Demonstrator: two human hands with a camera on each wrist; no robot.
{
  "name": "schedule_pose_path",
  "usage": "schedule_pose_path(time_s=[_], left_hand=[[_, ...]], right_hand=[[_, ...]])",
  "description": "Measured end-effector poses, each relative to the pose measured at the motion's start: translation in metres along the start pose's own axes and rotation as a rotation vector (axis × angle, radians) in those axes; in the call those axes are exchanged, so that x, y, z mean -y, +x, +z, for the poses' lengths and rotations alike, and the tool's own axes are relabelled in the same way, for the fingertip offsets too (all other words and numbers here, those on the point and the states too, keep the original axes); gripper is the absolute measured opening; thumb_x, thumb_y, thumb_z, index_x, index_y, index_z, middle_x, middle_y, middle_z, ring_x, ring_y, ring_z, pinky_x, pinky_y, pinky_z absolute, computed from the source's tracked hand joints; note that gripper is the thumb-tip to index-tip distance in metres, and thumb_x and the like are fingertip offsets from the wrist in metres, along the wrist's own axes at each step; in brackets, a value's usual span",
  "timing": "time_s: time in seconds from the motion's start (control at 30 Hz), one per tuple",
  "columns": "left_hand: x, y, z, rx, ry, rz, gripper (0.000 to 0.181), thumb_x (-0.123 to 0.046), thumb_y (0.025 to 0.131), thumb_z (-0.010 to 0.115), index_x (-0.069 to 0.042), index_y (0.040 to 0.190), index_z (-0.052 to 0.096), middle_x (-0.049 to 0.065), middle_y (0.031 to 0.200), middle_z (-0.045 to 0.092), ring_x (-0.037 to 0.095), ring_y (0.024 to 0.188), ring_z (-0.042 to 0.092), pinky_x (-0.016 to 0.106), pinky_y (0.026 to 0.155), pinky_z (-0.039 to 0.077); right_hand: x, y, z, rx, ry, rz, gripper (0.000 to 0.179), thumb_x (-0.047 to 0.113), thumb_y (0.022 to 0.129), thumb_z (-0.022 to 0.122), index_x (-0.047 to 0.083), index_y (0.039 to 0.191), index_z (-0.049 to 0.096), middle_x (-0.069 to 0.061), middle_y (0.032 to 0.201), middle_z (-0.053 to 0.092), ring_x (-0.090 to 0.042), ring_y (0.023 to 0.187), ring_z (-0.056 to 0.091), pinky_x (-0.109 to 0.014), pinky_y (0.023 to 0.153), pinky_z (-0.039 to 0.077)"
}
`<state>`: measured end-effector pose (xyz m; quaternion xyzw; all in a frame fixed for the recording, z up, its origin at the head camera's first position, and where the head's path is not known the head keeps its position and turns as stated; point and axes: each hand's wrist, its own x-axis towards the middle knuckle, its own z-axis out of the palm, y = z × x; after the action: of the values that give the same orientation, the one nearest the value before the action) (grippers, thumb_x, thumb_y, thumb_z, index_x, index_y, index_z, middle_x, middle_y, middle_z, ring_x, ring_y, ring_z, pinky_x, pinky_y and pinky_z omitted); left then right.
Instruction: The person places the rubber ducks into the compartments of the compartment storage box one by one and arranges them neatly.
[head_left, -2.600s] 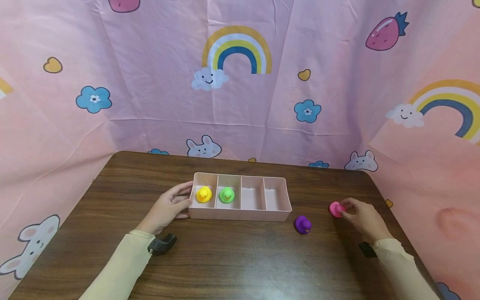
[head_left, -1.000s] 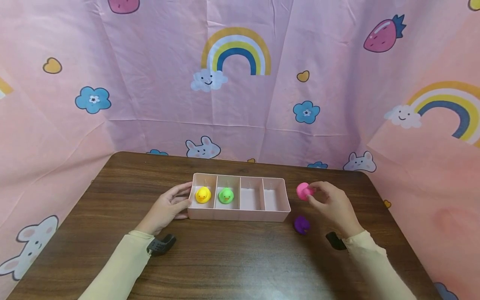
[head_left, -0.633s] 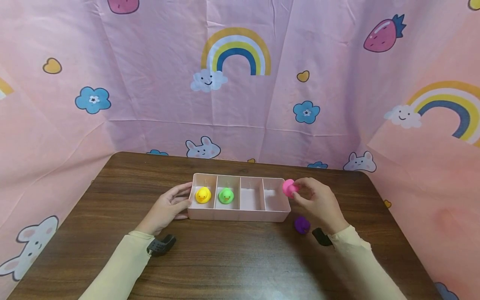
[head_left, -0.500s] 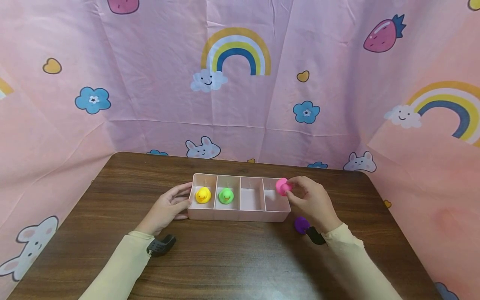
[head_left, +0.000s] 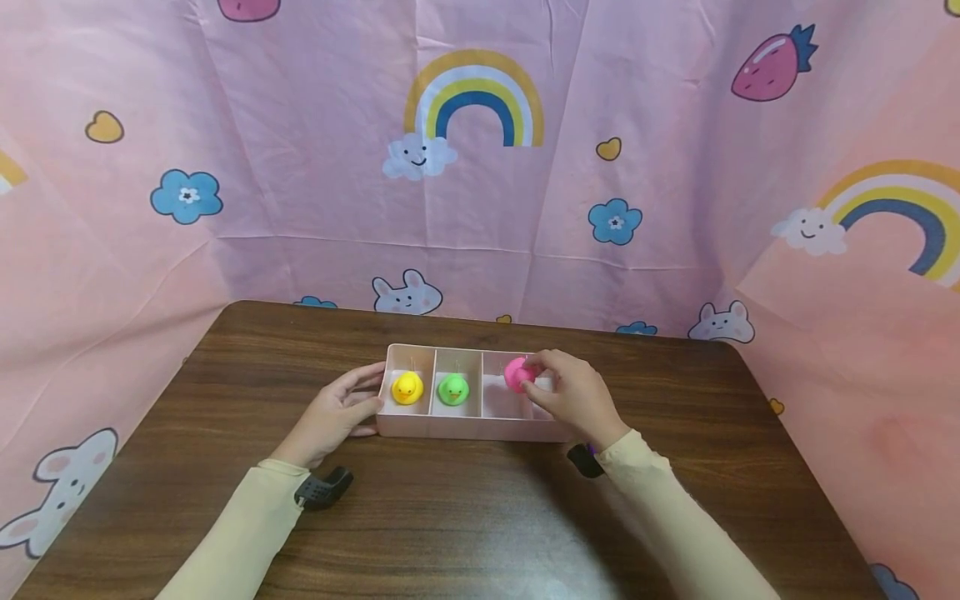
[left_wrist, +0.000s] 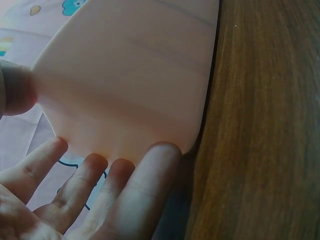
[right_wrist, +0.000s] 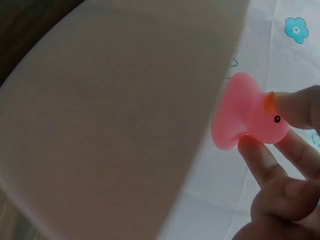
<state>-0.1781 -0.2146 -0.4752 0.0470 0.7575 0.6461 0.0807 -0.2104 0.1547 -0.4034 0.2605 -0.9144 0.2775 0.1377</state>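
Note:
A pale pink divided box (head_left: 465,427) stands on the table. My left hand (head_left: 333,417) holds its left end, thumb at one edge and fingertips (left_wrist: 162,155) at the other in the left wrist view. A yellow rubber duck (head_left: 407,388) sits in the leftmost compartment, a green rubber duck (head_left: 453,389) in the second. Over the third compartment, near its right divider, my right hand (head_left: 573,396) pinches a pink rubber duck (head_left: 516,375) by the head. In the right wrist view the pink duck (right_wrist: 242,112) is beyond the box wall. The fourth compartment is partly hidden by the hand.
A purple rubber duck (head_left: 592,449) lies right of the box, almost wholly covered by the right wrist and its black band (head_left: 583,461). Brown wooden table (head_left: 450,525) surrounds the box. A patterned pink cloth (head_left: 315,208) hangs behind and at both sides.
The right hand picked the pink duck off the table at right and carried it left, over the box to the third compartment. The left hand and box stayed put; the purple duck became mostly covered.

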Motion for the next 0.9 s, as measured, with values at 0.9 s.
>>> schedule_pose_path(time_s=[0.9], left_hand=[[0.001, 0.002, -0.001, 0.0, -0.005, -0.014, 0.061, -0.011, 0.102, 0.064, -0.012, 0.159, 0.04, 0.022, 0.159, 0.041, 0.045, 0.133, 0.054, 0.041, 0.084, 0.063]], right_hand=[[0.003, 0.023, 0.046, 0.269, -0.112, 0.192, 0.021, 0.022, 0.088, 0.085, 0.015, 0.104, 0.073, 0.0, 0.09, 0.075, -0.016, 0.082, 0.069, -0.037, 0.074, 0.059]])
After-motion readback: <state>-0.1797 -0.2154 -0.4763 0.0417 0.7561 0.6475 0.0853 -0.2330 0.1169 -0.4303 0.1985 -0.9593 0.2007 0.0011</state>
